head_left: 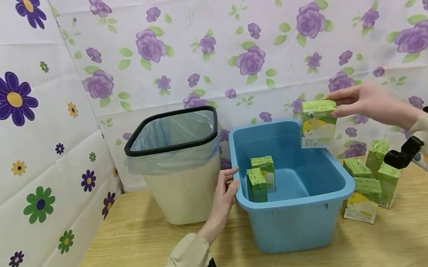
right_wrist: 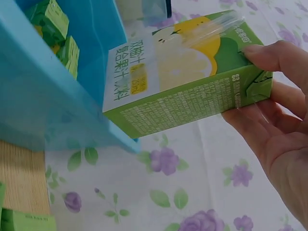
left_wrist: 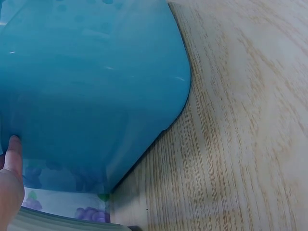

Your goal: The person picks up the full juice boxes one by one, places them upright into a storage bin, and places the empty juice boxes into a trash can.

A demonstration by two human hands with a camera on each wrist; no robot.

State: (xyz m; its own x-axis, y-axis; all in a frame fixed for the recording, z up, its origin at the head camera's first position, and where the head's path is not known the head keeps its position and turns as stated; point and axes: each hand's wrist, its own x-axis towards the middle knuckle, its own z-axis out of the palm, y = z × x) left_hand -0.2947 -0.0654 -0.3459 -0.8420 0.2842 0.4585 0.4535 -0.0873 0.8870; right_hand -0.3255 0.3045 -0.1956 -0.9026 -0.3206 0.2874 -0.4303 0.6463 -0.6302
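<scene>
My right hand (head_left: 357, 106) holds a green juice drink box (head_left: 318, 127) by one end, thumb on one face and fingers on another. A yellow fruit picture and a straw in clear wrap show on the juice box in the right wrist view. It hangs over the back right rim of a blue plastic tub (head_left: 295, 226). My left hand (head_left: 223, 194) holds the tub's left rim, and a finger (left_wrist: 13, 156) lies against the outer wall in the left wrist view. Two similar boxes stand inside the tub, one green box (head_left: 257, 185) in front of another green box (head_left: 265, 172).
Several more green boxes (head_left: 363, 198) stand grouped on the wooden table (head_left: 133, 262) right of the tub. Left of the tub is a cream bin (head_left: 185, 191) with a black rim and clear liner. Flowered cloth (head_left: 171, 84) hangs behind and to the left.
</scene>
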